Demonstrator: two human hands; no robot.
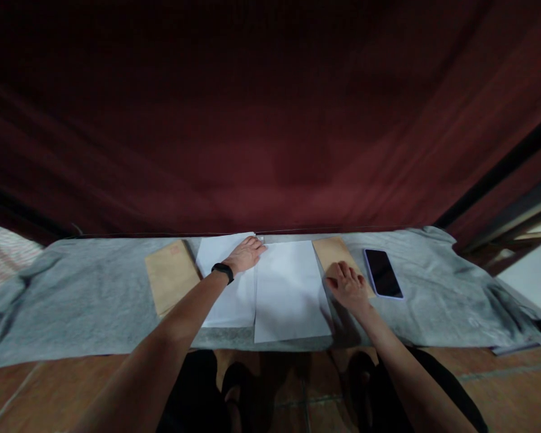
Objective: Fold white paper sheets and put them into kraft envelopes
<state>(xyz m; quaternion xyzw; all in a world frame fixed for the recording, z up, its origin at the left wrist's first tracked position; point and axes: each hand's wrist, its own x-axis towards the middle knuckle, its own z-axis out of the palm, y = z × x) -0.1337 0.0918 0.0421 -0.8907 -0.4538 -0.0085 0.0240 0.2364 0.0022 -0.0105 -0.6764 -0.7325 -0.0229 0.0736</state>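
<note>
My left hand point(244, 255), with a black band on its wrist, rests palm down near the upper right corner of a stack of white paper point(229, 307). Its fingers lie stretched over the edge, close to a single white sheet point(292, 294) beside the stack. On a brown envelope point(336, 251) to the right of that sheet lies my right hand point(349, 288), fingers apart and nothing gripped. A pile of brown envelopes point(171, 275) sits to the left of the paper stack, near my left forearm.
A phone in a light purple case point(383, 273) lies right of the single envelope. Grey cloth point(437, 282) covers the narrow bench. Dark red fabric point(270, 150) hangs behind it. Below are floor tiles point(72, 391) and my feet; a white panel point(534, 279) stands far right.
</note>
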